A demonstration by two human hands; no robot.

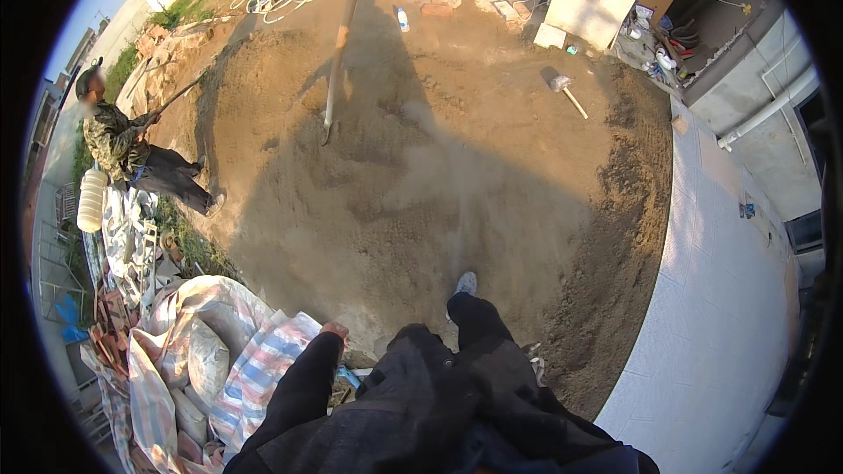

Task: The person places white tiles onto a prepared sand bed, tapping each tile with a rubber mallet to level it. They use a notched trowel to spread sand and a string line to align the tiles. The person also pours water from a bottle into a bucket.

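My left hand [336, 330] hangs low at my left side, beyond the dark sleeve. It is next to the edge of a striped tarp [252, 386], above bare soil. The hand is small here and its fingers are not clear, so I cannot see whether it holds anything. A blue-ended tool or pipe [349, 377] lies beside my left arm, apart from the hand as far as I can see. My right hand is out of sight. Ahead, a long wooden pole [344, 44] reaches down from the top edge to a curved tip over the dirt.
A mallet [569, 95] lies on the soil at the right, and a bottle [402, 19] farther off. At left a person [123, 140] in camouflage holds a long-handled tool. Full sacks [208, 360] sit in the tarp. A pale paved strip [694, 298] borders the dirt.
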